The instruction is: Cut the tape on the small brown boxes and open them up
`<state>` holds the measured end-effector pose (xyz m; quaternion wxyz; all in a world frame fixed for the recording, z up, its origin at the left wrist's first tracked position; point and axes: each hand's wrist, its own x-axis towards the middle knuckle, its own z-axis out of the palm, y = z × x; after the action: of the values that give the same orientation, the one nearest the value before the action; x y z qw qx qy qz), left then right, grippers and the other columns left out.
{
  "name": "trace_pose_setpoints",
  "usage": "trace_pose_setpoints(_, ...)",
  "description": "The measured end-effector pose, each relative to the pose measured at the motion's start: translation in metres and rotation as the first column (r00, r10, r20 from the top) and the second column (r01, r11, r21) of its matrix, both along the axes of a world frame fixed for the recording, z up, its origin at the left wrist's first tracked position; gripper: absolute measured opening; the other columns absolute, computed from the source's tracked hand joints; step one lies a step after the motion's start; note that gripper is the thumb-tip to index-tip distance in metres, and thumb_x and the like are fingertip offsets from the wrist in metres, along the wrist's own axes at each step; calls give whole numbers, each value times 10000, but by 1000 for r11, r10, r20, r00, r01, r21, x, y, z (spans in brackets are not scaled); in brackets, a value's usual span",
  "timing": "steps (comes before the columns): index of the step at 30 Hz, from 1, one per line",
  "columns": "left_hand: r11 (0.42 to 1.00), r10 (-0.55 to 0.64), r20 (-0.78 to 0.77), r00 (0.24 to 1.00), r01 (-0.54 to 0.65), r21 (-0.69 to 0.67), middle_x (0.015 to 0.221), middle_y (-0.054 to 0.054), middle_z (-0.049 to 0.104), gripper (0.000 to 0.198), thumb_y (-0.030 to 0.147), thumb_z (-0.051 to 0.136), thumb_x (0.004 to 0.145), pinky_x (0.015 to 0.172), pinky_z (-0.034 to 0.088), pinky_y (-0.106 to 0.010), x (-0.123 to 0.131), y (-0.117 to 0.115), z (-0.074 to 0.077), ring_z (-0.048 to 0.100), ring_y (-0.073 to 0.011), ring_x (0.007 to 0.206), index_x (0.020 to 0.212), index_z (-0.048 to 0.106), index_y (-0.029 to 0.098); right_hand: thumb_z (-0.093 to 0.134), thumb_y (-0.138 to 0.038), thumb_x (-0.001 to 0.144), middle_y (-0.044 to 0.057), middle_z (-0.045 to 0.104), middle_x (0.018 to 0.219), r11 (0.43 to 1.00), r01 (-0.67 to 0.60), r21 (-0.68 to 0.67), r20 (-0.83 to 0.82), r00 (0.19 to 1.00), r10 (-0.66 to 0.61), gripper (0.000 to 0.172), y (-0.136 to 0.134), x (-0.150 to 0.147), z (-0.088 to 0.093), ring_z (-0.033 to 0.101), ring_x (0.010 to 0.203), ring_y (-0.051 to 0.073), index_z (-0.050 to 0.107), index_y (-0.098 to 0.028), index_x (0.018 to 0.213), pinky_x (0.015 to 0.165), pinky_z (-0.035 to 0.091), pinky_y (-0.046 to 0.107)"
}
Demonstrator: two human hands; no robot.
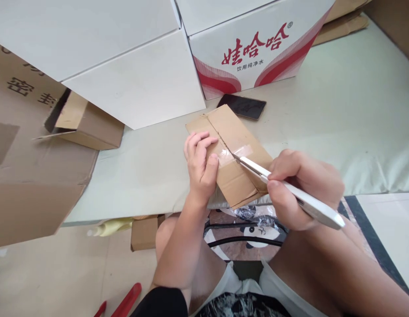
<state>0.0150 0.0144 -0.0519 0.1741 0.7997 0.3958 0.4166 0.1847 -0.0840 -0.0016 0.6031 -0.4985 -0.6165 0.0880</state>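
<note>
A small brown cardboard box (247, 134) lies at an angle near the front edge of the pale green padded surface. Clear tape (226, 157) crosses the seam running along its top. My left hand (202, 160) grips the box's left side, fingers bent over its top and thumb close to the tape. My right hand (305, 187) is closed around a white utility knife (290, 187), whose blade is out. The blade tip touches the seam at the tape. The underside of the box is hidden.
Behind the box are a dark phone (243, 106) and stacked white cartons (138, 88), one with red print. An open small box (89, 121) and a large carton (39, 167) stand left. Below are a yellow bottle (112, 226) and a panda-patterned stool (240, 237).
</note>
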Motion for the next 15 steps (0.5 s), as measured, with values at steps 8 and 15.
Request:
trace_pose_setpoints(8, 1000, 6, 7, 1000, -6, -12, 1330, -101, 604, 387, 467, 374, 1014, 1281, 241, -496, 0, 0, 0, 463, -280, 1393, 1202, 620, 236, 555, -150, 742, -49, 472, 543, 1000, 10, -29, -7, 1000, -10, 147, -2, -1, 2, 409, 450, 99, 458, -238, 675, 409, 296, 260)
trace_pose_setpoints(15, 1000, 9, 8, 1000, -9, -16, 1328, -99, 606, 386, 474, 371, 1012, 1282, 240, -506, 1, 0, -1, 457, -285, 1401, 1195, 622, 244, 571, -143, 719, -50, 460, 534, 1000, 31, -5, -52, 998, -31, 133, 2, -4, -1, 409, 441, 97, 484, -232, 672, 398, 280, 256)
